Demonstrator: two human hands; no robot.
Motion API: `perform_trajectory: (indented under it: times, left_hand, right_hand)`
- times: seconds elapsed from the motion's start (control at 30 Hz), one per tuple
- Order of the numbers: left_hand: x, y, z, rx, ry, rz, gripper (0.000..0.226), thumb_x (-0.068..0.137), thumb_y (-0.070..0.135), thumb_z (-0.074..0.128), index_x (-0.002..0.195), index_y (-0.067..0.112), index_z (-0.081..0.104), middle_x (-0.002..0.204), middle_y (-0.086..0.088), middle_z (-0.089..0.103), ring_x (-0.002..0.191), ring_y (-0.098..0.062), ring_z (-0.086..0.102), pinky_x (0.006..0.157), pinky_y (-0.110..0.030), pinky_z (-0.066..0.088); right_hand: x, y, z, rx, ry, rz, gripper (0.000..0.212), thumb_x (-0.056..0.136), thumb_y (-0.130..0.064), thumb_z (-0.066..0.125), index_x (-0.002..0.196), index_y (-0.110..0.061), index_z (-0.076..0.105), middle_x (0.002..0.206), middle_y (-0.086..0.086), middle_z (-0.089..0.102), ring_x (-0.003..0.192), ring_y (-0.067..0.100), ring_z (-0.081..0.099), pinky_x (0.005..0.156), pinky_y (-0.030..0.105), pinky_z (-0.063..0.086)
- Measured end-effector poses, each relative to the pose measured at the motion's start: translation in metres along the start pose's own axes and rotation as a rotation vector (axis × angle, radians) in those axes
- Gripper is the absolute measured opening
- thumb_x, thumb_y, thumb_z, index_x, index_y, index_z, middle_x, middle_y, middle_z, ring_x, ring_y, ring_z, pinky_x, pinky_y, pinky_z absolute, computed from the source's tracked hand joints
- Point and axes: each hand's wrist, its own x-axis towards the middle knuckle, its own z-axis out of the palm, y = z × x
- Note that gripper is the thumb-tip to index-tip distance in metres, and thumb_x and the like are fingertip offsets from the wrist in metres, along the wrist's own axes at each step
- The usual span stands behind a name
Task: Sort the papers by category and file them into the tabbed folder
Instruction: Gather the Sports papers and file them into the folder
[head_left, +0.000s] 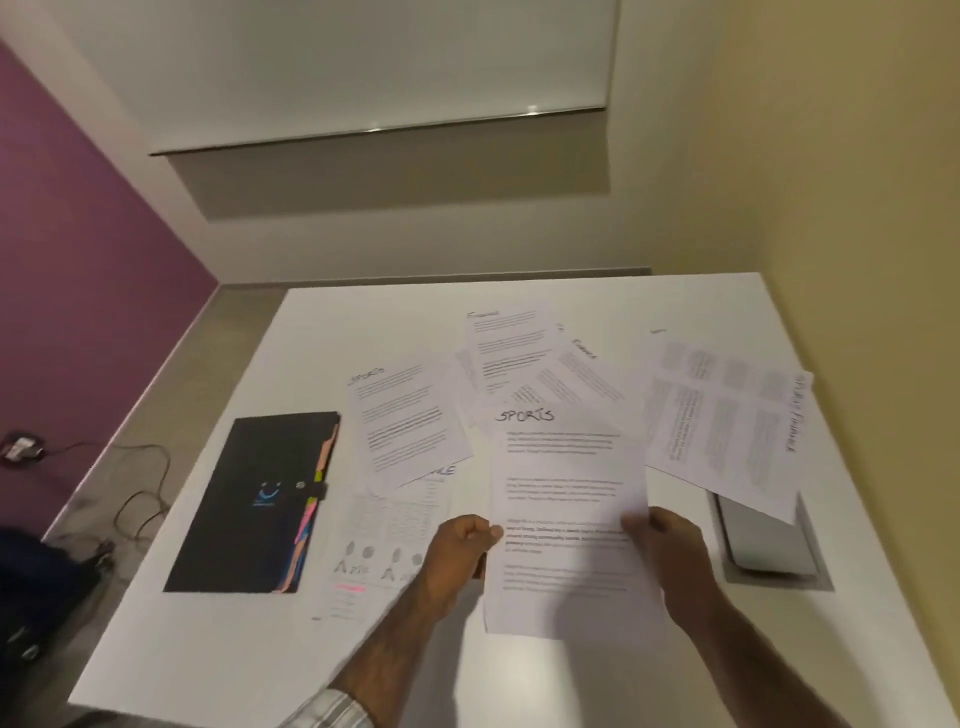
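A printed sheet headed SPORTS (566, 467) is held above the white table by both hands. My left hand (460, 545) pinches its left edge and my right hand (667, 545) grips its right edge. A black tabbed folder (244, 504) lies shut at the left, with coloured tabs along its right side. Another SPORTS sheet (405, 421) lies beside the folder. Sheets headed Finance (511, 348) fan out behind, and a column-printed Finance sheet (727, 415) lies at the right. A sheet with drawings (374, 535) rests under my left hand.
The white table (234, 665) stands against a cream wall on the right. A grey cable hatch (774, 545) is set into the table at the right, partly under a sheet. Cables and a plug (21, 447) lie on the floor at the left.
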Motion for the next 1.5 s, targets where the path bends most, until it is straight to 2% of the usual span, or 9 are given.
perform_trajectory:
  times: [0.13, 0.3, 0.4, 0.53, 0.77, 1.0, 1.07, 1.23, 1.5]
  left_hand:
    - [0.013, -0.008, -0.018, 0.058, 0.188, -0.001, 0.021, 0.095, 0.006, 0.061, 0.074, 0.008, 0.067, 0.068, -0.001, 0.069, 0.054, -0.012, 0.059, 0.055, -0.025, 0.049]
    - [0.036, -0.044, -0.062, 0.226, 0.442, -0.065, 0.008, 0.087, 0.015, 0.069, 0.094, 0.012, 0.072, 0.095, -0.001, 0.072, 0.092, -0.023, 0.068, 0.083, -0.033, 0.056]
    - [0.055, -0.047, -0.086, 0.282, 0.505, -0.083, 0.030, 0.086, 0.029, 0.071, 0.111, 0.013, 0.069, 0.114, -0.007, 0.067, 0.102, -0.026, 0.067, 0.094, -0.043, 0.057]
    - [0.087, -0.018, -0.112, 0.528, 0.519, -0.060, 0.034, 0.090, 0.033, 0.070, 0.117, 0.015, 0.064, 0.122, -0.007, 0.060, 0.114, -0.028, 0.059, 0.097, -0.042, 0.053]
    - [0.153, 0.022, -0.140, 0.671, 0.470, -0.197, 0.076, 0.084, 0.061, 0.068, 0.137, 0.013, 0.044, 0.138, -0.015, 0.049, 0.127, -0.033, 0.049, 0.102, -0.047, 0.047]
    - [0.183, 0.023, -0.143, 0.781, 0.568, -0.243, 0.110, 0.076, 0.056, 0.079, 0.155, 0.009, 0.019, 0.145, -0.018, 0.047, 0.131, -0.035, 0.049, 0.107, -0.049, 0.042]
    - [0.184, 0.025, -0.145, 0.749, 0.602, -0.234, 0.101, 0.078, 0.047, 0.081, 0.153, 0.009, 0.024, 0.141, -0.019, 0.052, 0.127, -0.036, 0.053, 0.106, -0.050, 0.042]
    - [0.173, 0.042, -0.152, 0.433, 0.624, -0.115, 0.013, 0.096, 0.019, 0.060, 0.103, 0.009, 0.060, 0.103, -0.010, 0.069, 0.083, -0.025, 0.066, 0.075, -0.040, 0.057]
    - [0.128, 0.053, -0.161, 0.176, 0.630, -0.066, 0.009, 0.097, 0.004, 0.056, 0.099, -0.001, 0.062, 0.103, -0.015, 0.068, 0.090, -0.027, 0.062, 0.063, -0.026, 0.046]
  right_hand:
    - [0.002, -0.007, 0.012, -0.086, 0.017, -0.042, 0.024, 0.087, -0.022, 0.074, 0.074, -0.003, 0.068, 0.079, 0.022, 0.069, 0.067, 0.027, 0.058, 0.061, 0.041, 0.045]
    - [-0.001, -0.021, 0.017, -0.139, 0.039, -0.035, 0.019, 0.091, -0.017, 0.071, 0.075, -0.005, 0.070, 0.076, 0.012, 0.070, 0.068, 0.026, 0.059, 0.063, 0.036, 0.044]
    - [0.003, -0.024, 0.019, -0.176, 0.041, -0.037, 0.014, 0.093, -0.018, 0.069, 0.082, -0.010, 0.074, 0.083, 0.011, 0.073, 0.076, 0.029, 0.065, 0.066, 0.039, 0.050]
    - [0.010, -0.024, 0.025, -0.229, 0.066, -0.019, 0.020, 0.090, -0.020, 0.071, 0.075, -0.008, 0.071, 0.081, 0.013, 0.074, 0.076, 0.035, 0.068, 0.071, 0.051, 0.057]
    - [0.013, -0.029, 0.047, -0.028, 0.127, 0.122, 0.015, 0.089, -0.004, 0.074, 0.075, 0.002, 0.071, 0.064, 0.016, 0.069, 0.058, 0.023, 0.057, 0.064, 0.030, 0.041]
    - [0.018, -0.022, 0.065, 0.031, 0.137, 0.188, 0.007, 0.088, 0.003, 0.073, 0.082, 0.001, 0.074, 0.076, 0.014, 0.077, 0.057, 0.016, 0.068, 0.064, 0.026, 0.053]
    - [0.020, -0.022, 0.065, 0.041, 0.127, 0.187, 0.008, 0.089, 0.001, 0.073, 0.081, 0.000, 0.073, 0.077, 0.015, 0.078, 0.062, 0.022, 0.069, 0.074, 0.031, 0.051]
    - [0.026, -0.034, 0.066, 0.070, 0.110, 0.159, 0.006, 0.091, -0.005, 0.072, 0.086, -0.004, 0.076, 0.088, 0.019, 0.078, 0.078, 0.031, 0.071, 0.085, 0.041, 0.053]
    - [0.022, -0.076, 0.078, 0.085, 0.039, 0.017, 0.010, 0.095, -0.010, 0.065, 0.092, -0.005, 0.073, 0.082, 0.013, 0.078, 0.067, 0.029, 0.073, 0.057, 0.035, 0.057]
